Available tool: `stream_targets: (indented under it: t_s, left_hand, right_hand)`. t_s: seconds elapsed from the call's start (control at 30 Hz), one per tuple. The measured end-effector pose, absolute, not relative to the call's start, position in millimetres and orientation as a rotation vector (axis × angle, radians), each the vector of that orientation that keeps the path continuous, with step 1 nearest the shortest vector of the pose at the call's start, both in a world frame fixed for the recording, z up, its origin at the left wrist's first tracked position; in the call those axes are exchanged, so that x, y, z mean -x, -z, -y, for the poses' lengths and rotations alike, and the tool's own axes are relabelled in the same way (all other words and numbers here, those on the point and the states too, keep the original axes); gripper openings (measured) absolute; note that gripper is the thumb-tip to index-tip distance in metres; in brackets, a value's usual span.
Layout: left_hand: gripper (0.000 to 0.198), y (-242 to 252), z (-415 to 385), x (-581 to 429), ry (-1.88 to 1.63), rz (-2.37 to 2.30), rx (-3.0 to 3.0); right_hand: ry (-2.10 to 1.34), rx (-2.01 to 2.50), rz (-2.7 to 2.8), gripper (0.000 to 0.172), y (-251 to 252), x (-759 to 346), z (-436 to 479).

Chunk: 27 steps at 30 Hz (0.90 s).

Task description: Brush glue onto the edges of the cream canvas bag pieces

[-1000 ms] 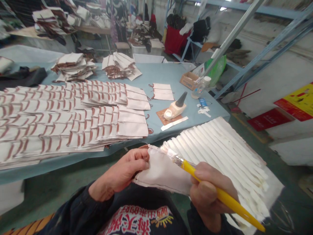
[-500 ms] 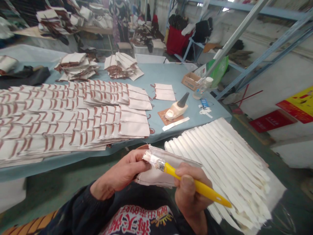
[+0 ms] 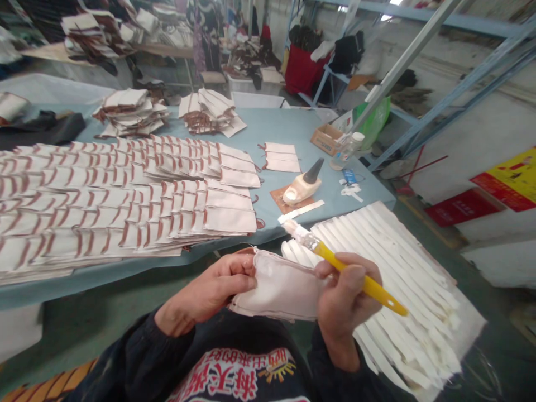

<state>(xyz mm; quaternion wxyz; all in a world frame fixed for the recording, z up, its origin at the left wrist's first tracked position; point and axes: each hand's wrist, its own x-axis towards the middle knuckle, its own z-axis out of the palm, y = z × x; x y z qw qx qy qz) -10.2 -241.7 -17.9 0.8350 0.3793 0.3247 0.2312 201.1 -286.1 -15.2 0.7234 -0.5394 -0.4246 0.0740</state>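
My left hand (image 3: 226, 282) grips the left end of a whitish, stitched fabric or leather piece (image 3: 285, 285), thumb on top. A yellow-handled paintbrush (image 3: 335, 259) is held in my closed right hand (image 3: 349, 290). Its pale, coated bristles point up and left, above the piece and near the table's front edge. My right hand partly covers the piece's right end. Long white strips (image 3: 389, 268) lie in a row just right of my right hand. On the table ahead, a cream-coloured container with a dark spout (image 3: 304, 187) rests on a brown board (image 3: 278, 195).
Overlapping rows of whitish pieces with brown edges (image 3: 167, 206) cover the left of the blue-covered table (image 3: 276, 123). Stacks (image 3: 207, 111) stand behind them. At the right are a jar (image 3: 345, 153), a cardboard box (image 3: 326, 139) and a single white strip (image 3: 301, 211).
The brush in my right hand has moved up and right, away from my left fingers and the piece's left edge. My left hand has kept its hold.
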Motion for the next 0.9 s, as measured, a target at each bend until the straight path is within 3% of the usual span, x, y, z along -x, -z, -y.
stream_targets:
  t_s: [0.07, 0.23, 0.53, 0.7, 0.9]
  left_hand:
    - [0.028, 17.8, 241.7, 8.0, -0.474, -0.674, -0.784]
    - [0.029, 3.9, 236.6, 2.9, -0.458, -0.633, -0.803]
    - [0.039, 15.7, 227.0, 17.2, -0.409, -0.591, -1.331]
    - [0.024, 3.1, 242.1, 13.7, -0.433, -0.524, -1.605]
    - [0.019, 3.8, 247.6, 16.0, -0.385, -0.570, -1.725]
  right_hand:
    - [0.007, 1.262, 1.143, 0.027, 21.0, -206.0, 282.4]
    - [0.043, 1.310, 1.418, 0.020, 23.9, -204.8, 274.7]
    - [0.072, 1.349, 1.160, 0.032, -10.5, -226.7, 257.9]
    - [0.075, 1.365, 1.137, 0.033, 1.8, -230.6, 243.6]
    - [-0.035, 1.294, 0.886, 0.032, -6.3, -221.7, 277.8]
